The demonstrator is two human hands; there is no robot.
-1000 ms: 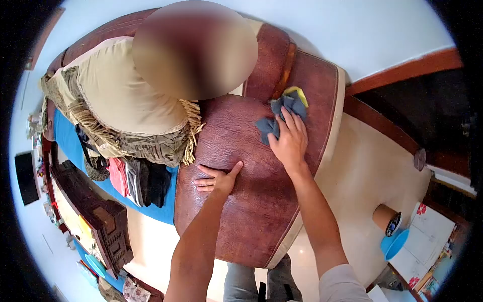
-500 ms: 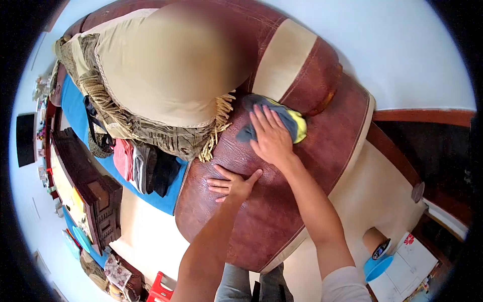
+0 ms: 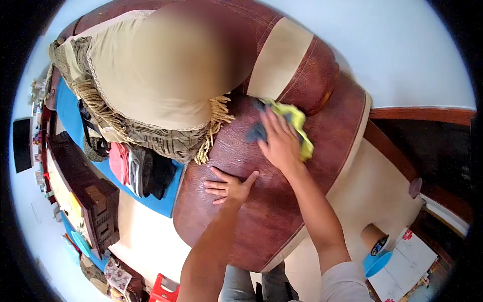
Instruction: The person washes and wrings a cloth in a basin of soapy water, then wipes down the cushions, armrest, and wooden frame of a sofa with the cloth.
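Note:
My right hand (image 3: 280, 143) lies over a grey and yellow cloth (image 3: 306, 147), which is bunched on the red-brown leather seat (image 3: 251, 221) just below the sofa's backrest. Its fingers point up and away, pressed onto the cloth and slightly blurred. Further left, my left hand (image 3: 232, 188) rests flat on the leather with fingers spread and holds nothing. Above it, a beige cover with fringe (image 3: 216, 121) drapes over the sofa. A large blurred oval hides part of the cover and backrest.
Folded clothes (image 3: 143, 168) lie on a blue surface (image 3: 171, 201) at the left. A dark carved wooden table (image 3: 100, 206) stands beyond. A red stool (image 3: 162, 289) is at the bottom. At the lower right are a brown bin (image 3: 372, 236), a blue basin (image 3: 377, 264) and a white table (image 3: 407, 261).
My right hand has moved the cloth left from the seat's right part, then slightly down and right, and more yellow shows. My left hand stays flat on the leather. The view has shifted.

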